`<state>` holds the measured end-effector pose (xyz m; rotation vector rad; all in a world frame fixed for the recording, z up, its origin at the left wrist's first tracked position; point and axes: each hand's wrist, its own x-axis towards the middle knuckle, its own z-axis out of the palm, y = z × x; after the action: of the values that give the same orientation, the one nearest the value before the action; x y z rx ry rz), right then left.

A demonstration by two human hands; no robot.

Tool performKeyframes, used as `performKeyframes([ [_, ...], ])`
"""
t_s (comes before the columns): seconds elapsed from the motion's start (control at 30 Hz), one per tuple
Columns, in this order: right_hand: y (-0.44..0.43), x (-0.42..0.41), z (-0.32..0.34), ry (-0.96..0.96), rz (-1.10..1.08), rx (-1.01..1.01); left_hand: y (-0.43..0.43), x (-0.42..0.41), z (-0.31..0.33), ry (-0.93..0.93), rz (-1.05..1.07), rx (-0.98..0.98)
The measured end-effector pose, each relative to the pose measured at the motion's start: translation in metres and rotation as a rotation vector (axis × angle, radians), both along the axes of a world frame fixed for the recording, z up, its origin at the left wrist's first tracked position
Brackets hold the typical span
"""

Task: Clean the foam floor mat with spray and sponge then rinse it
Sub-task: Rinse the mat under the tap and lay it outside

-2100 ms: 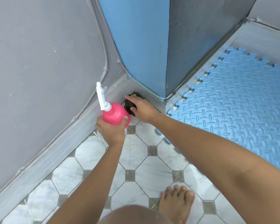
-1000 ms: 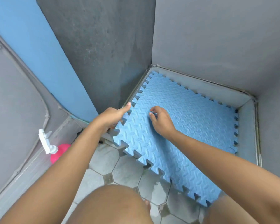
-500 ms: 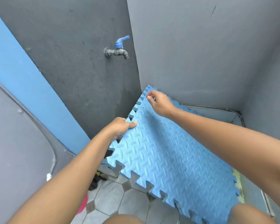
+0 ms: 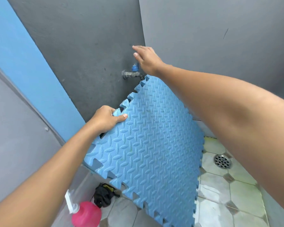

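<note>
Mat up on a slant: the blue foam mat (image 4: 151, 145) stands tilted, its left toothed edge gripped by the left hand (image 4: 107, 119), thumb pressed on the patterned face, fingers curled behind. The right hand (image 4: 147, 58) is above it, fingers straight and holding nothing, hovering just over the blue handle (image 4: 135, 68) of the wall tap (image 4: 132, 74). The mat's top corner sits right beside the spout, just under the right wrist.

Trouble spots, as I judge them. One hand alone carries a floppy sheet, so if water lands on it the added weight could bend it or pull the edge out of that grip. With the corner so close to the spout, a tap opened fast could spray off the foam onto the wall and the person instead of running down the face. Below the right forearm the floor tiles (image 4: 220, 202) look wet near the drain (image 4: 222, 161), so footing could slip. Far below the left hand, the pink spray bottle (image 4: 86, 214) and a dark bundle (image 4: 103, 195) lie just under the mat's lower edge, and a dropped mat would knock them.

Writing? None readable: no label shows on the bottle, and the mat bears only its embossed pattern.
</note>
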<state>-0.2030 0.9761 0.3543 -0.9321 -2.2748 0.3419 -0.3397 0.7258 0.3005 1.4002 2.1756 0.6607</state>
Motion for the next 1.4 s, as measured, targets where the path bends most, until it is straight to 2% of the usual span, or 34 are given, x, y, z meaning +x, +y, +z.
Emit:
performKeyframes([
  [0.07,0.007,-0.001,0.003,-0.188,0.009,-0.056,-0.001,0.0,-0.002,0.036,-0.01,0.008],
  [0.1,0.011,0.0,0.0,-0.207,-0.01,-0.071,-0.001,-0.001,-0.004,0.047,-0.013,0.009],
  [0.23,0.009,0.001,-0.014,-0.151,-0.015,0.023,-0.001,0.002,-0.013,0.108,-0.013,0.031],
  [0.33,0.006,-0.002,-0.02,-0.083,-0.013,0.172,-0.002,0.003,-0.021,0.103,0.01,0.06],
  [0.43,0.007,-0.005,-0.025,-0.117,-0.117,0.308,-0.003,0.002,-0.024,0.081,0.009,0.067],
  [0.53,0.002,-0.007,-0.03,-0.127,-0.261,0.323,-0.004,0.003,-0.023,0.073,0.008,0.076],
  [0.6,-0.002,-0.009,-0.032,-0.056,-0.295,0.32,-0.004,0.006,-0.02,0.069,0.023,0.086],
  [0.67,-0.008,-0.007,-0.037,0.13,-0.243,0.228,-0.004,0.011,-0.018,0.06,0.052,0.104],
  [0.73,-0.017,-0.001,-0.05,0.423,-0.142,0.055,-0.004,0.013,-0.017,0.059,0.072,0.125],
  [0.83,-0.038,0.001,-0.099,0.682,-0.208,-0.18,-0.005,0.009,-0.018,0.049,0.057,0.162],
  [0.87,-0.044,-0.001,-0.12,0.697,-0.267,-0.322,-0.004,0.007,-0.019,0.046,0.05,0.169],
  [0.93,-0.05,-0.007,-0.16,0.589,-0.364,-0.553,-0.003,0.006,-0.02,0.046,0.03,0.178],
  [1.0,-0.067,-0.019,-0.181,0.469,-0.341,-0.625,-0.003,0.005,-0.023,0.059,0.0,0.18],
  [1.07,-0.105,-0.036,-0.181,0.492,-0.239,-0.58,-0.002,0.004,-0.026,0.082,-0.022,0.181],
  [1.13,-0.166,-0.042,-0.179,0.514,-0.099,-0.434,-0.001,0.0,-0.031,0.078,-0.01,0.182],
  [1.2,-0.224,-0.027,-0.192,0.467,0.035,-0.262,-0.001,-0.002,-0.034,0.08,-0.003,0.186],
  [1.27,-0.244,-0.002,-0.22,0.398,0.141,-0.148,-0.003,-0.003,-0.035,0.073,-0.008,0.178],
  [1.33,-0.223,0.015,-0.24,0.381,0.114,-0.179,-0.002,-0.003,-0.034,0.071,0.004,0.172],
  [1.4,-0.186,0.021,-0.248,0.418,-0.041,-0.369,0.0,0.0,-0.031,0.078,0.017,0.167],
])
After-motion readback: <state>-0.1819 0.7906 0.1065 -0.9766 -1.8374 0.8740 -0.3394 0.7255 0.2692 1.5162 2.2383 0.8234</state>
